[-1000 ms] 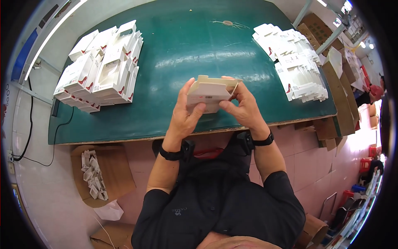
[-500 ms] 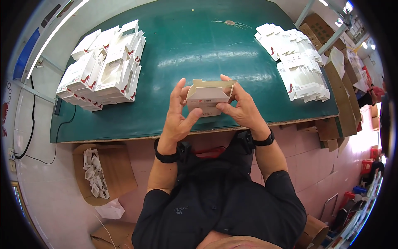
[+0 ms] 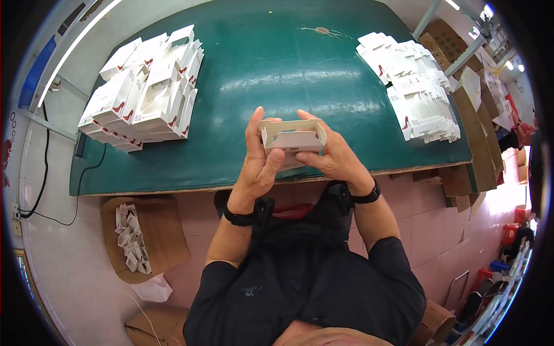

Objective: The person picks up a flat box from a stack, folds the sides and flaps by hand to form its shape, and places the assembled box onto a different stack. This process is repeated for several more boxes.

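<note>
The person holds a small white carton [image 3: 292, 140] in both hands above the near edge of the green worktop [image 3: 277, 63], lifted clear of its surface. The left hand [image 3: 258, 161] has its grip closed on the carton's left end, the thumb upright along that side and the fingers wrapped beneath. The right hand [image 3: 336, 157] has its grip closed on the right end, its fingers curled over the top edge and down the side. The carton is partly folded, its open side turned toward the camera, with a flap standing along the front.

At the far left corner of the worktop lies a stack of assembled white boxes [image 3: 144, 98] with red marks and clear windows, laid in overlapping rows. Along the right edge lies a pile of flat white carton blanks [image 3: 412, 86], fanned out. A black wristband [image 3: 238, 217] sits on the left wrist and a black watch [image 3: 367, 196] on the right. On the floor below the near left corner stands a brown cardboard box [image 3: 156, 239] holding small white pieces [image 3: 131, 237].
</note>
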`<act>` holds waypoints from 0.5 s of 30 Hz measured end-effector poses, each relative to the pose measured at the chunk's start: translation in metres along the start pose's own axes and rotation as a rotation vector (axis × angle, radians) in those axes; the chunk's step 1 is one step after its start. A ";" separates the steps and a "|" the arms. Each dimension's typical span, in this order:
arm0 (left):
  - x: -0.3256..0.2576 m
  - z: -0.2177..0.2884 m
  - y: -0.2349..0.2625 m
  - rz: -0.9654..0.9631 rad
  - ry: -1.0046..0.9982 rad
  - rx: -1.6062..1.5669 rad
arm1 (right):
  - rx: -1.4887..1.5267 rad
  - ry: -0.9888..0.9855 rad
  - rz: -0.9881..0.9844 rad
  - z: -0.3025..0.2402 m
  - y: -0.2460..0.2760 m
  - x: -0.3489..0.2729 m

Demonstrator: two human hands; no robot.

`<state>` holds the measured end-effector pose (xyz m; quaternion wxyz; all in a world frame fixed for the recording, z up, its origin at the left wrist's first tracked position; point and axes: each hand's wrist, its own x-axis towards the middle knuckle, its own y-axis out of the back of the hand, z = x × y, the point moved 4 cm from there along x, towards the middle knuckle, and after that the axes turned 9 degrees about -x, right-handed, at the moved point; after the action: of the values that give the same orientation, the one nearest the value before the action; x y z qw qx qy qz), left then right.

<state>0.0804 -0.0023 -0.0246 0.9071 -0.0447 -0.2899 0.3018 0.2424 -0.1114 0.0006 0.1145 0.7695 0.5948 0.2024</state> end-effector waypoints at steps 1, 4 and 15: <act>0.000 -0.001 0.004 -0.007 0.020 -0.008 | 0.001 0.000 0.000 0.000 0.001 0.000; 0.002 -0.002 0.006 -0.026 0.062 -0.025 | 0.004 0.017 0.056 -0.001 0.007 -0.001; 0.005 0.002 0.010 0.087 0.059 -0.111 | -0.077 0.341 0.351 -0.022 0.029 -0.006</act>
<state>0.0771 0.0083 -0.0234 0.8974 -0.1163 -0.2771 0.3230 0.2559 -0.1261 0.0315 0.0047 0.8108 0.4546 0.3686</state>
